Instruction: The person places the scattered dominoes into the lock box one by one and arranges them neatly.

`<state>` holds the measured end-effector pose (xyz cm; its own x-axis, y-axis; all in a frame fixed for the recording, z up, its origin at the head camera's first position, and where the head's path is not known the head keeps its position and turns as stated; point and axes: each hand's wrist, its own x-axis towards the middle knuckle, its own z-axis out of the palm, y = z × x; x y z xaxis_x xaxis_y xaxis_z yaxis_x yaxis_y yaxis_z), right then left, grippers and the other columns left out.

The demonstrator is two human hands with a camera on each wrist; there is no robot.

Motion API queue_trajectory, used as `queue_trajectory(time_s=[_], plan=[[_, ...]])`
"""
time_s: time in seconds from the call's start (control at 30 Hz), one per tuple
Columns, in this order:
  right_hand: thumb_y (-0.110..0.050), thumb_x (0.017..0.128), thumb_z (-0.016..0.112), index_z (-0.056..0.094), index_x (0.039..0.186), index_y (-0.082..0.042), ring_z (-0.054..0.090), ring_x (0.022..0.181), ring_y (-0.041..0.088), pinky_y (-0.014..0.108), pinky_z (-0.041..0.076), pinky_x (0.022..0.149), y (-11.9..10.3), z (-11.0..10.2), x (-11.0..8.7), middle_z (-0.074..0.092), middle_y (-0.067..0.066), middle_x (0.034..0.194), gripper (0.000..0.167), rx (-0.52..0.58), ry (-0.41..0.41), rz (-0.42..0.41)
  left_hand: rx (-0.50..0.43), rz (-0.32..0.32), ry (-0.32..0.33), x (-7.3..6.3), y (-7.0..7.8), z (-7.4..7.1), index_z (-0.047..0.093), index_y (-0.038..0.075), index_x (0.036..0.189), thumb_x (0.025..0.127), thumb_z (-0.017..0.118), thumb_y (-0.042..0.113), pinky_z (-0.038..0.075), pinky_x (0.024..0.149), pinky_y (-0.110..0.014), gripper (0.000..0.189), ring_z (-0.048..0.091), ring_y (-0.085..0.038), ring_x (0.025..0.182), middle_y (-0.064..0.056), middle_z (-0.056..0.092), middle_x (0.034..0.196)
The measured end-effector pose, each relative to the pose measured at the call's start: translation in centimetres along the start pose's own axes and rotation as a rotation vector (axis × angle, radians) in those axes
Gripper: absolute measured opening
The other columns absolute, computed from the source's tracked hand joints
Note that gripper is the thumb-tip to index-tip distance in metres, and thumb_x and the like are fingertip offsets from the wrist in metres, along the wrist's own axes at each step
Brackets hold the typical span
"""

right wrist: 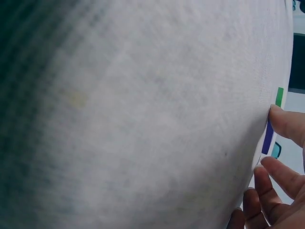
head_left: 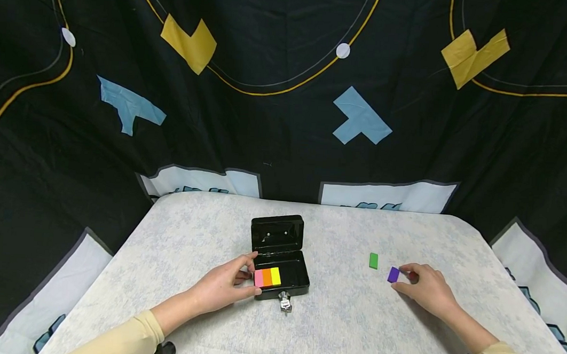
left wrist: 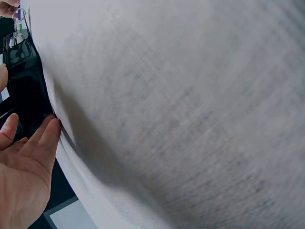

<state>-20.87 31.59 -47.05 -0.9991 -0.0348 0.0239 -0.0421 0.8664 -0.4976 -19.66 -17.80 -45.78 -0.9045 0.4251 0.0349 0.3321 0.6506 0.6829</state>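
Note:
A black metal box stands with its lid raised, and a pink block, an orange block and a yellow block lie side by side at its left. My left hand holds the box's left side, thumb at the front corner and index finger near the hinge. A silver padlock hangs at the front. Over at the right, my right hand has thumb and index finger spread around a purple block on the table; the right wrist view shows a small gap at the index fingertip.
A green block lies on the table, left of and behind the purple one. The table has a pale patterned cloth. Behind it hangs a dark curtain with yellow and blue pieces on it.

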Motion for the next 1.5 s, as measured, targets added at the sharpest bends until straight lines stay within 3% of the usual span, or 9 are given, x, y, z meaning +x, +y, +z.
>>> queue_trajectory(time_s=[1.5], plan=[[-0.044,0.085,0.082,0.067,0.121,-0.001,0.053,0.098,0.032,0.048,0.045,0.075,-0.15,-0.05,0.13,0.063,0.011,0.103,0.059,-0.007,-0.010,0.015,0.014,-0.022,-0.002,0.05,0.11,0.02,0.053,0.021,0.107,0.088,0.080,0.049,0.054,0.096,-0.042,0.043,0.069,-0.014,0.110,0.000,0.039,0.162]])
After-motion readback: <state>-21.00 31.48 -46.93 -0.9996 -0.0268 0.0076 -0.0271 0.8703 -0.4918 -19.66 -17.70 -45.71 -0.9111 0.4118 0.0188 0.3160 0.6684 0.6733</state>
